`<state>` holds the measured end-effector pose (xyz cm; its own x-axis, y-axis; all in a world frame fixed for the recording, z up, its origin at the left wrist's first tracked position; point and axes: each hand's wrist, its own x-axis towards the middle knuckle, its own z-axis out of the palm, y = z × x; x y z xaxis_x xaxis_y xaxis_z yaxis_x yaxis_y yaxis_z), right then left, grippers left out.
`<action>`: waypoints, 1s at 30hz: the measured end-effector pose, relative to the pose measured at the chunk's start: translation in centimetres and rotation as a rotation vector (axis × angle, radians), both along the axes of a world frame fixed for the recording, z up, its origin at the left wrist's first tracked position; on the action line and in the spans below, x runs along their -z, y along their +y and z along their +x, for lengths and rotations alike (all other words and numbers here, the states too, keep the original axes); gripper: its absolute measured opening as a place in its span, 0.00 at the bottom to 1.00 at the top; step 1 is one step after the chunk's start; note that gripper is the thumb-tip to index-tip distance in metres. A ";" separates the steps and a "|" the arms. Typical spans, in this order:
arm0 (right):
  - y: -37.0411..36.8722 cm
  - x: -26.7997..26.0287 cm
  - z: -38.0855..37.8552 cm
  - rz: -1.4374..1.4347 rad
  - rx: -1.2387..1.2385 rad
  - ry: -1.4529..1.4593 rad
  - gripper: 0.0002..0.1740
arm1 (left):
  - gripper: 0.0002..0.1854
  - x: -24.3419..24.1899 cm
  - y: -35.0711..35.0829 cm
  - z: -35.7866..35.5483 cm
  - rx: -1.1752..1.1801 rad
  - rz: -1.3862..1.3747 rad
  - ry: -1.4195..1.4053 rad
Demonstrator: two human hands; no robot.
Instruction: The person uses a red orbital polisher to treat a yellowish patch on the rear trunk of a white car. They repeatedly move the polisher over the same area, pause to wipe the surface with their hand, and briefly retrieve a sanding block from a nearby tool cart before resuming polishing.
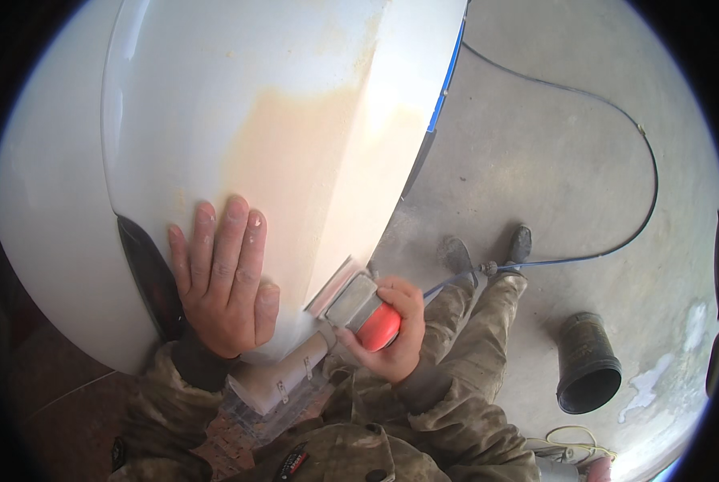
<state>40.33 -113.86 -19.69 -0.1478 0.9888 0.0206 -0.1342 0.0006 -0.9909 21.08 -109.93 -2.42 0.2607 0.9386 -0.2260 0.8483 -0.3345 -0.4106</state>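
A pneumatic sander with a red top (379, 326) sits in my right hand (404, 337), my fingers wrapped around its body. Its flat rectangular pad is tilted on edge against the side of a white vehicle body panel (172, 138). A beige sanded patch (293, 156) spreads over that panel and across its crease. My left hand (226, 283) lies flat on the panel, fingers slightly apart, holding nothing. Left of it is a dark tail light (148, 277). Below the sander hangs a pale cylinder with metal clips (281, 379), apparently its dust collector.
A blue air hose (552, 262) runs from behind my right hand past my shoes and curves across the concrete floor (546, 162). On its side lies a black bucket (588, 361). A yellow cord (576, 443) is coiled at lower right.
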 end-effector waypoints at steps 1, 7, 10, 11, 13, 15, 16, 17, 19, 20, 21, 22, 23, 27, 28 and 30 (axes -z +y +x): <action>1.0 -0.4 0.1 0.046 0.011 0.011 0.43 | 0.35 0.0 0.0 0.0 0.000 0.005 -0.003; 15.6 0.9 1.5 -0.098 0.116 0.039 0.43 | 0.34 0.1 0.3 0.4 -0.012 -0.014 0.007; 20.0 1.3 1.8 0.005 0.167 0.069 0.40 | 0.33 -0.1 0.4 0.6 -0.019 -0.023 0.014; 20.1 1.4 1.9 0.033 0.165 0.074 0.39 | 0.33 -0.1 0.5 0.7 -0.024 -0.027 0.025; 18.2 1.6 2.0 0.104 0.123 -0.047 0.39 | 0.33 -0.1 0.6 0.8 -0.031 -0.032 0.042; 14.0 1.7 2.1 0.269 0.103 -0.104 0.40 | 0.31 0.1 0.6 1.0 -0.062 0.014 0.004; 11.7 1.7 2.0 0.236 0.057 -0.058 0.42 | 0.30 0.1 0.5 1.1 -0.077 0.034 -0.014; 9.3 1.5 1.8 0.169 0.013 -0.011 0.43 | 0.30 0.1 0.5 1.2 -0.076 0.031 -0.008; 5.1 0.7 1.5 0.174 -0.075 -0.066 0.47 | 0.30 0.1 0.5 1.2 -0.086 0.024 -0.007; 3.4 0.3 1.3 0.178 -0.117 -0.045 0.46 | 0.30 0.1 0.5 1.2 -0.073 0.026 -0.006; 2.4 0.0 1.2 0.143 -0.144 -0.020 0.46 | 0.30 0.1 0.5 1.2 -0.072 0.029 -0.014; 2.1 -0.2 1.3 0.182 -0.165 0.016 0.46 | 0.30 0.1 0.5 1.1 -0.071 0.032 -0.021; 2.3 -0.2 1.4 0.125 -0.178 -0.024 0.46 | 0.30 0.1 0.5 1.1 -0.064 0.037 -0.022; 9.2 1.3 2.3 0.111 -0.119 -0.070 0.45 | 0.30 0.3 0.4 0.9 -0.049 0.050 -0.025; 11.6 1.8 2.3 0.096 -0.026 -0.027 0.44 | 0.30 0.3 0.3 0.8 -0.048 0.053 -0.026; 15.8 2.3 2.6 -0.062 0.001 -0.004 0.45 | 0.32 0.2 0.2 0.7 -0.022 0.018 0.015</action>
<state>42.95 -98.03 -22.04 -0.1466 0.9883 -0.0414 -0.1298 -0.0607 -0.9897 21.77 -109.70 -2.63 0.2368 0.9480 -0.2127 0.8489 -0.3084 -0.4293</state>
